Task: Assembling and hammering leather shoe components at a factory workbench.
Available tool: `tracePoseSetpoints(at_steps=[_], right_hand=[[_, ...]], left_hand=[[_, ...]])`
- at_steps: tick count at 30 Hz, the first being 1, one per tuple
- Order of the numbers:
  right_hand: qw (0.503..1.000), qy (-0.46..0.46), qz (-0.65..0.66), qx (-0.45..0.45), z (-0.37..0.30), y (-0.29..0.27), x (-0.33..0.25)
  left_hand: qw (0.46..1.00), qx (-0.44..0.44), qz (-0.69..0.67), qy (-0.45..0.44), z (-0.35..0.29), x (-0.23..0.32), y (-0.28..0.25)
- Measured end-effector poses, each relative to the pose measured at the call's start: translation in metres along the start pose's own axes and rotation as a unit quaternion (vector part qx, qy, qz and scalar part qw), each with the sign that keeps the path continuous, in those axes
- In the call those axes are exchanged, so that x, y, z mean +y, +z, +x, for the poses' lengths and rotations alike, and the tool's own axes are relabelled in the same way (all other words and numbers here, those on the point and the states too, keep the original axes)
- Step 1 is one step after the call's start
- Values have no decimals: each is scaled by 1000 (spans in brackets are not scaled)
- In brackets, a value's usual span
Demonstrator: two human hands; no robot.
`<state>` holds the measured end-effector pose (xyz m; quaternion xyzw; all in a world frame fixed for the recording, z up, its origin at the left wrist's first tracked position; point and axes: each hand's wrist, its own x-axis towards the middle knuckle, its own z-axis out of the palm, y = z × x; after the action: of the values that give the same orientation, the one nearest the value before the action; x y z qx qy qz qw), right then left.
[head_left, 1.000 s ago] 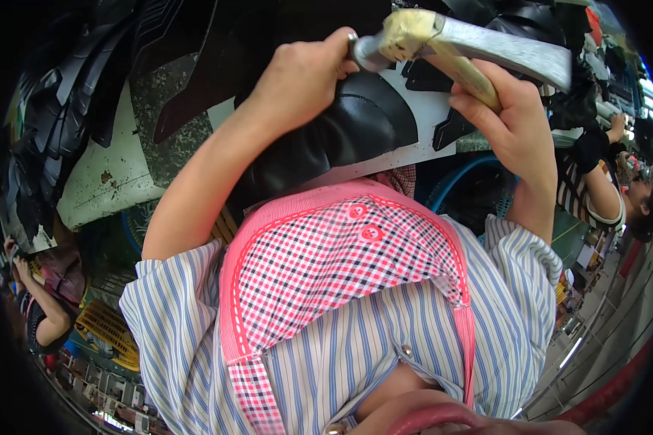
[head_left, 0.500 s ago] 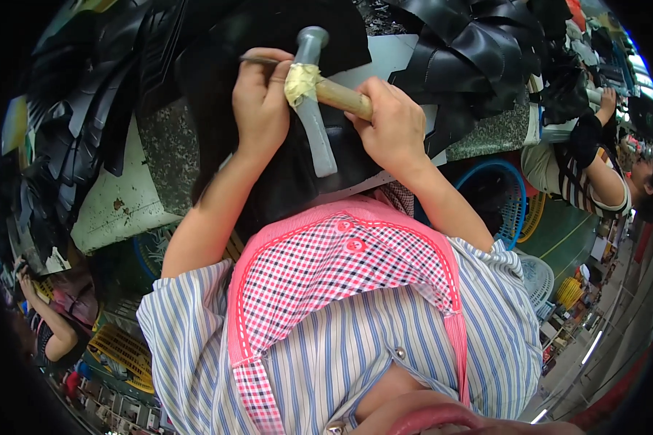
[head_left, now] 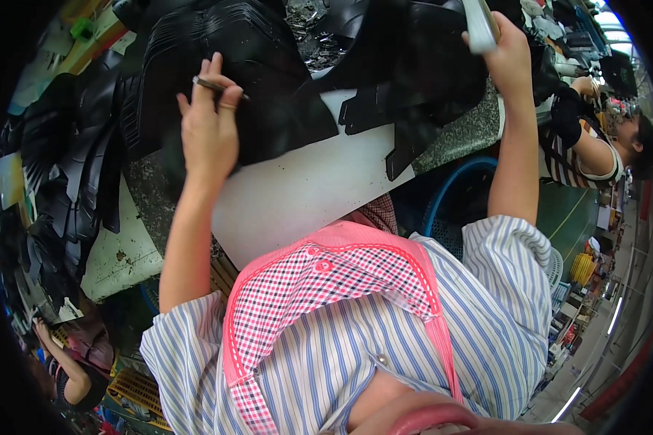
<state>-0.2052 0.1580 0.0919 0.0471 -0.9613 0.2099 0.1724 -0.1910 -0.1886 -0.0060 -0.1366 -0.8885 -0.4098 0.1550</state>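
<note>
With the white board (head_left: 305,192) taken as the clock's centre, a fan of black sheet pieces (head_left: 76,177) is seen at 9 o'clock; by their sheen and easy curl, they are judged thin, bendable and rather slippery against each other.

At 10 o'clock, a slim metal tool (head_left: 210,85) is held among the loosely bent fingers of the left hand (head_left: 209,138), above the dark pile of black pieces (head_left: 272,94) at 11 o'clock. The tool is judged light, stiff and smooth, best pinched at mid-shaft by 2 or 3 fingertips. The pile would probably slide layer by layer, so both faces near an edge are better gripped.

At 1 o'clock, notched black pieces (head_left: 406,134) are laid partly over the board, on the speckled counter (head_left: 463,134).

Between 1 and 2 o'clock, the hammer (head_left: 479,32) is grasped in the raised right hand (head_left: 511,58) (much of it is cut off by the upper edge). It is judged rigid and head-heavy, to be held firmly by the handle, clear of the metal.
</note>
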Motion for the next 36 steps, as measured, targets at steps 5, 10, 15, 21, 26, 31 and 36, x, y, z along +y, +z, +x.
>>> tracePoseSetpoints(at_steps=[5, 10, 15, 21, 26, 31, 36], right_hand=[[995, 74, -40, 48, 11, 13, 42], [927, 42, 363, -83, -46, 28, -38], [948, -53, 76, -304, -87, 54, -72], [938, 6, 158, -308, -103, 57, -76], [936, 28, 168, -308, -108, 63, -71], [931, 45, 156, -327, -105, 63, -70], [941, 101, 162, -280, -84, 50, -65]], left_hand=[[994, -8, -66, -86, -52, 23, 24], [999, 4, 21, -50, -55, 26, 23], [985, -13, -123, -121, -41, 40, 10], [989, -37, -114, -90, -15, 36, 9], [984, -72, -135, -87, -15, 21, 26], [977, -85, -161, -114, -8, 17, 35], [970, -91, -168, -150, -4, 19, 36]])
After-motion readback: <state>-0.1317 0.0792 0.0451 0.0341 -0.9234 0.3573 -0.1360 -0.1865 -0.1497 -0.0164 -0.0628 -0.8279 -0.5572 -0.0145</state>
